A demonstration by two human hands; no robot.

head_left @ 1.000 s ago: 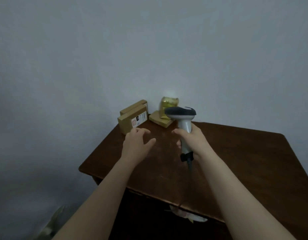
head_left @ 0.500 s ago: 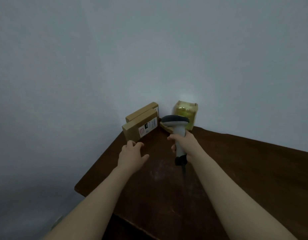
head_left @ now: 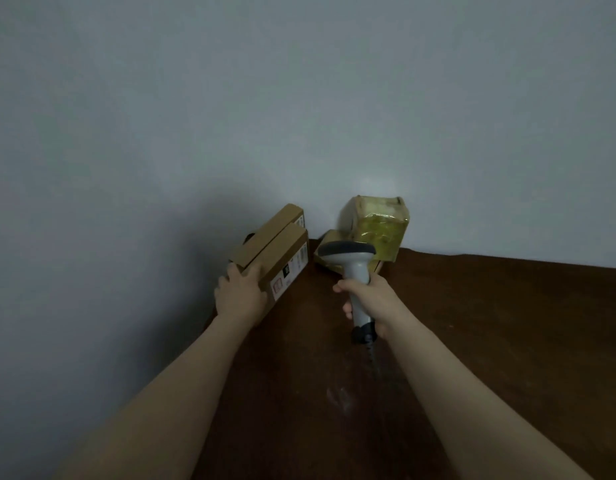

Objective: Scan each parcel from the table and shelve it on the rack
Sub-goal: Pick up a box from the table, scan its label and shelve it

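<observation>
scanner (head_left: 346, 252) overlaps taped parcel (head_left: 379, 226) | left hand (head_left: 240, 296) grips box (head_left: 282, 258), apparently | wall (head_left: 299, 98) behind

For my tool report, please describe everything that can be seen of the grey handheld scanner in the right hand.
The grey plastic handheld barcode scanner has a wide head with a dark top, a pale grey handle and a dark base, from which a dark cable runs down. It stands roughly upright above the dark brown wooden table, head facing away from the person. Only the right hand touches it, fingers wrapped round the handle.
</observation>
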